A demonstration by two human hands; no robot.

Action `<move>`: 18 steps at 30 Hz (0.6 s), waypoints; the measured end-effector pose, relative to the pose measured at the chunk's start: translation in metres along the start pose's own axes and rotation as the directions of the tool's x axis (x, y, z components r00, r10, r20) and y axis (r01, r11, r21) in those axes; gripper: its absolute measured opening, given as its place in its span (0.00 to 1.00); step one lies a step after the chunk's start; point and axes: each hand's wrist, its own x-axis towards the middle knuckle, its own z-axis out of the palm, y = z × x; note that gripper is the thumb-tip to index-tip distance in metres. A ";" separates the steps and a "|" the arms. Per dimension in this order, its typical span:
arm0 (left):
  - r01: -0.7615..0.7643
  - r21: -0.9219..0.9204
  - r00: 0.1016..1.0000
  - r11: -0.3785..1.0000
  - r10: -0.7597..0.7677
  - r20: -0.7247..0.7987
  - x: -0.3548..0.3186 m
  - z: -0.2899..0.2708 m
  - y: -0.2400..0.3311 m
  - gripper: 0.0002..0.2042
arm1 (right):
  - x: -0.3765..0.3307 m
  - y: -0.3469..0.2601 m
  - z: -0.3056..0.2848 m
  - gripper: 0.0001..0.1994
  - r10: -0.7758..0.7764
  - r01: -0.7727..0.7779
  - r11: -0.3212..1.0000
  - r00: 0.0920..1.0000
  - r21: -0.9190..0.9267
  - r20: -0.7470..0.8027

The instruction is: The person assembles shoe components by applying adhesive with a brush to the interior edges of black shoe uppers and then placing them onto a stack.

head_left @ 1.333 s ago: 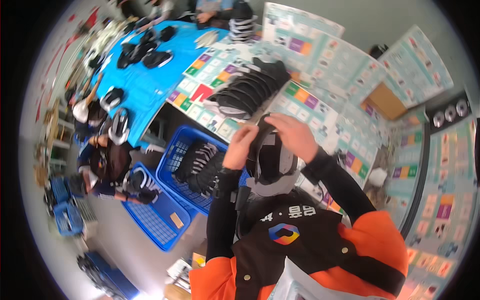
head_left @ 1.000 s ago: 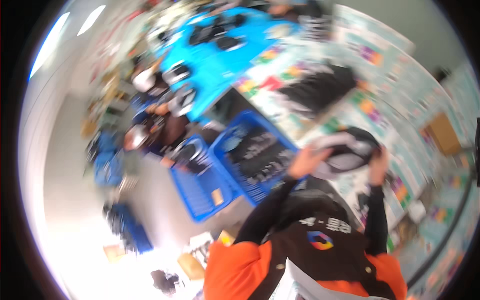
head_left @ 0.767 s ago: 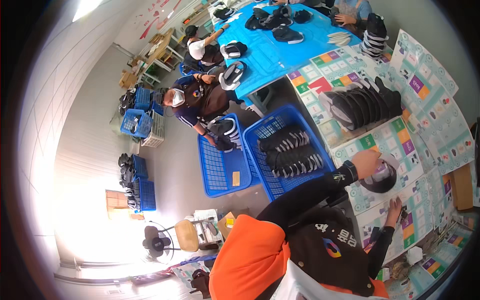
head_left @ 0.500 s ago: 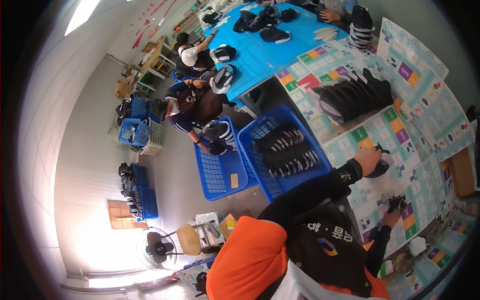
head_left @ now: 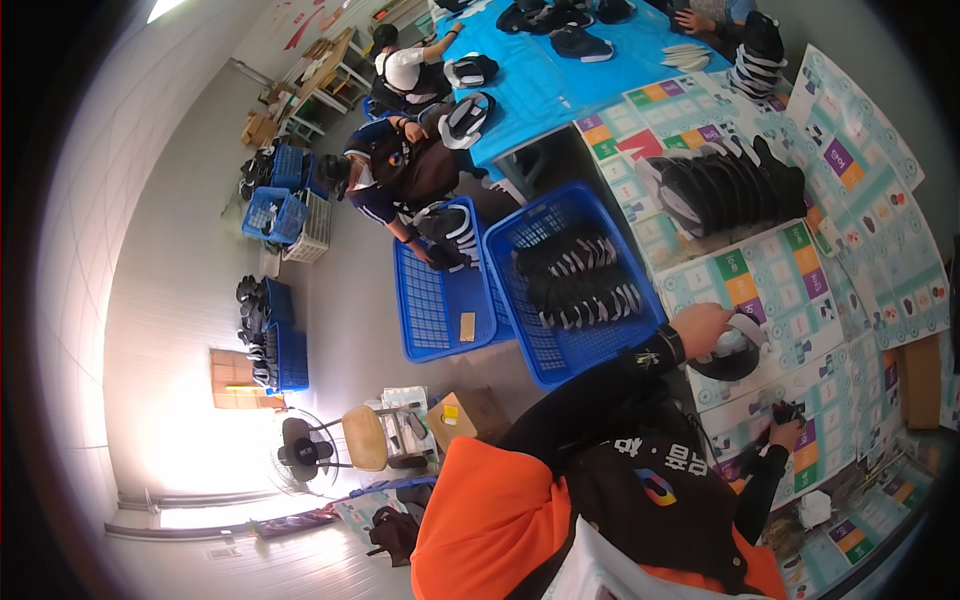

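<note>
In the head view, the left hand (head_left: pixel 703 330) grips a black-and-grey cap (head_left: pixel 733 362) above the sheet-covered worktable (head_left: pixel 755 282), a little inside its left edge. Printed surface shows between the cap and the row of nested caps (head_left: pixel 730 187) beyond. A blue basket (head_left: pixel 565 352) sits close against that left edge. The right hand (head_left: pixel 785 434) meets a small dark object (head_left: pixel 788 411); whether its fingers close on it, I cannot tell.
</note>
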 end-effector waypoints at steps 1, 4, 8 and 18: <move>-0.015 -0.024 1.000 1.000 0.014 -0.008 -0.006 -0.006 -0.001 0.14 | 0.003 0.004 -0.004 0.40 -0.149 0.149 0.989 0.988 0.020 -0.031; -0.002 -0.036 0.998 0.999 0.000 -0.057 -0.028 -0.019 -0.026 0.13 | -0.013 -0.046 -0.036 0.45 -0.516 0.528 0.839 0.849 0.135 -0.110; 0.082 -0.019 0.997 0.996 -0.082 -0.007 -0.051 -0.035 -0.057 0.13 | -0.113 -0.179 -0.146 0.50 -0.888 0.881 0.459 0.457 0.117 0.041; 0.203 -0.034 0.971 0.979 -0.206 -0.123 -0.099 -0.044 -0.087 0.11 | -0.188 -0.316 -0.180 0.44 -0.476 -0.163 0.803 0.405 0.574 0.781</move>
